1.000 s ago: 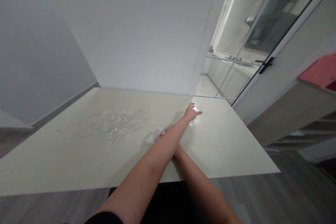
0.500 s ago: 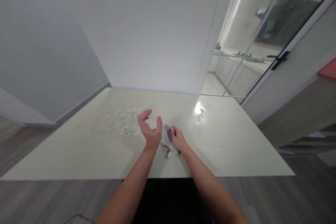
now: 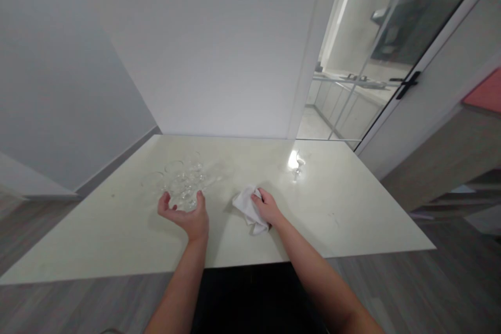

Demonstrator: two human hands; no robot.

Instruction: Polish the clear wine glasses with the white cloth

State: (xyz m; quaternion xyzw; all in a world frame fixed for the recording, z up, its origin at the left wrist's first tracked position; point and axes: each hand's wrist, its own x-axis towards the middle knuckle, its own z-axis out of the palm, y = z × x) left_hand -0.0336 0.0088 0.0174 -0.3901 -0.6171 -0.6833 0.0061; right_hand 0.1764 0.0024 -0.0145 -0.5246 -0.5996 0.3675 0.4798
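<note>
Several clear stemmed glasses (image 3: pixel 180 180) stand close together on the left part of the white table. My left hand (image 3: pixel 187 216) is at the near side of this group, fingers and thumb spread in a curve, with nothing held; whether it touches a glass I cannot tell. My right hand (image 3: pixel 266 207) grips a white cloth (image 3: pixel 246 203) by its right side, in front of my body. The rest of the cloth hangs loosely to the left. Apart from the group, one clear stemmed glass (image 3: pixel 298 167) stands at the back right, beside a bright reflection.
The white table (image 3: pixel 274 250) reaches back to a pale wall (image 3: pixel 219 62). A glass door (image 3: pixel 344 88) with a black handle (image 3: pixel 408 85) is at the back right. Shelving (image 3: pixel 450 156) with a red item (image 3: pixel 485 91) on top is on the right.
My left hand has moved left and nearer to me, from beside the cloth to the grouped glasses. The cloth in my right hand now spreads out further to the left.
</note>
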